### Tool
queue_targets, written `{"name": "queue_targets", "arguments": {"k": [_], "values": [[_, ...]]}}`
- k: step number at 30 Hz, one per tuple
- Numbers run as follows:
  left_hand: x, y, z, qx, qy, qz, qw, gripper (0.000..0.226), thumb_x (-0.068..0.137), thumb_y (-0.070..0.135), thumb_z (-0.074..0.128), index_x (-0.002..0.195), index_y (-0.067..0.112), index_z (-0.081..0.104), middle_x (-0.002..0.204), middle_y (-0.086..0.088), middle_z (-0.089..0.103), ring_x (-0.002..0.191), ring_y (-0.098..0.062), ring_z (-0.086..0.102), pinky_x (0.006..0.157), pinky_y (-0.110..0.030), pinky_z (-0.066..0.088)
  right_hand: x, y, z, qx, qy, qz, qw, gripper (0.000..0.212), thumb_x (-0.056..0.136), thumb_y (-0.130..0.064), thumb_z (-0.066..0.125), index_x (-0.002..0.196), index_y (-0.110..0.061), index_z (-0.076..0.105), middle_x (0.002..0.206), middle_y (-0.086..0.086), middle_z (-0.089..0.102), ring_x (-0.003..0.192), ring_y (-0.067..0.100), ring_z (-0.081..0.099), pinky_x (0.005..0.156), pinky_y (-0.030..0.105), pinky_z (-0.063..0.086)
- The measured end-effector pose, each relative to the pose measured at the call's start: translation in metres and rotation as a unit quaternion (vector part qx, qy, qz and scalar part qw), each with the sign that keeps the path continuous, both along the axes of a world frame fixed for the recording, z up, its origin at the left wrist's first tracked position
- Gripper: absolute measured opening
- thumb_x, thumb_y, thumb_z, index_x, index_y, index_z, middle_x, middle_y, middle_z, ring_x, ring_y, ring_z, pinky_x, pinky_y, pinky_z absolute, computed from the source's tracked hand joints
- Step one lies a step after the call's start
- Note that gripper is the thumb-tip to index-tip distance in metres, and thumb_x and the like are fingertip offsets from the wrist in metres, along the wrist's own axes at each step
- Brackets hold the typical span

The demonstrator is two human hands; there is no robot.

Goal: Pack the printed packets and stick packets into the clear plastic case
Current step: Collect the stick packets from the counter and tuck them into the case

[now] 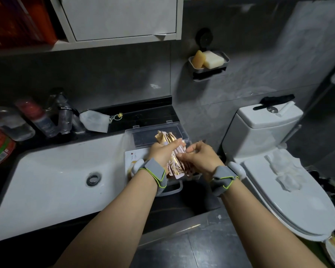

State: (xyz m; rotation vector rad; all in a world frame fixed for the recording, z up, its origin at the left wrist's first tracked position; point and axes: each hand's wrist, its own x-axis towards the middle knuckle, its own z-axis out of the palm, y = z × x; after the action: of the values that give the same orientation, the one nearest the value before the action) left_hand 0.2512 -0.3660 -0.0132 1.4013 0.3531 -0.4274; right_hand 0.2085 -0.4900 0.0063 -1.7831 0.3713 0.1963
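A bundle of pink and gold stick packets [167, 139] stands upright over the clear plastic case [174, 187], whose lid [153, 130] lies open behind it. My left hand [163, 151] wraps around the bundle from the left. My right hand [200, 156] pinches the bundle's right side with its fingertips. A white printed packet [134, 154] lies flat in the case, partly hidden under my left wrist. The case sits on the dark counter to the right of the sink.
A white sink [52, 180] with a drain fills the left. Bottles [46, 120] and a white pouch [94, 120] stand behind it. A toilet [278, 171] with tissue on its lid is at the right. A soap dish [209, 60] hangs on the wall.
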Motion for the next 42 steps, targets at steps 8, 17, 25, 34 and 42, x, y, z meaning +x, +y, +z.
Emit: {"name": "queue_targets", "arguments": {"k": [8,17,25,34,42], "values": [[0.006,-0.002,-0.01,0.027,0.003,0.026,0.999,0.068,0.044,0.05,0.076,0.098,0.009,0.066,0.101,-0.017,0.071,0.096,-0.037,0.067,0.091,-0.056,0.052,0.001,0.0,-0.012,-0.061,-0.034,-0.077,0.995,0.035,0.065,-0.016,0.079,0.065,-0.023,0.045,0.063,0.001,0.055,0.065,0.022,0.055,0.072,0.047,0.054],[-0.007,-0.001,0.014,-0.038,-0.007,0.028,0.999,0.018,0.096,0.001,0.046,0.08,0.002,0.052,0.106,-0.029,0.062,0.072,-0.026,0.064,0.07,-0.037,0.057,0.001,0.003,-0.023,-0.299,-0.017,-0.15,0.942,0.02,0.073,-0.036,0.061,0.071,-0.025,0.044,0.086,0.009,0.069,0.086,0.036,0.061,0.074,0.036,0.044],[-0.005,0.0,0.009,-0.045,-0.015,0.029,0.998,0.02,0.096,0.001,0.046,0.077,0.002,0.052,0.078,-0.016,0.063,0.066,-0.021,0.065,0.066,-0.03,0.058,0.001,0.014,-0.03,-0.421,0.006,-0.101,0.901,0.026,0.079,-0.043,0.054,0.089,-0.021,0.062,0.09,0.009,0.069,0.096,0.034,0.056,0.085,0.039,0.035],[-0.004,-0.002,0.008,-0.022,-0.018,0.028,0.999,0.012,0.094,0.002,0.05,0.085,-0.003,0.056,0.079,-0.017,0.065,0.071,-0.029,0.065,0.061,-0.033,0.059,-0.003,0.012,-0.026,-0.409,-0.011,-0.076,0.909,0.033,0.072,-0.053,0.06,0.089,-0.024,0.061,0.092,0.003,0.07,0.101,0.03,0.056,0.088,0.039,0.035],[-0.001,-0.008,0.009,0.006,-0.029,0.002,1.0,0.014,0.095,0.005,0.05,0.084,0.001,0.058,0.08,-0.014,0.066,0.07,-0.025,0.065,0.068,-0.036,0.058,-0.013,0.0,-0.024,-0.369,-0.048,-0.067,0.926,0.018,0.072,-0.039,0.064,0.083,-0.024,0.064,0.103,0.002,0.063,0.102,0.027,0.057,0.087,0.038,0.042]]}}
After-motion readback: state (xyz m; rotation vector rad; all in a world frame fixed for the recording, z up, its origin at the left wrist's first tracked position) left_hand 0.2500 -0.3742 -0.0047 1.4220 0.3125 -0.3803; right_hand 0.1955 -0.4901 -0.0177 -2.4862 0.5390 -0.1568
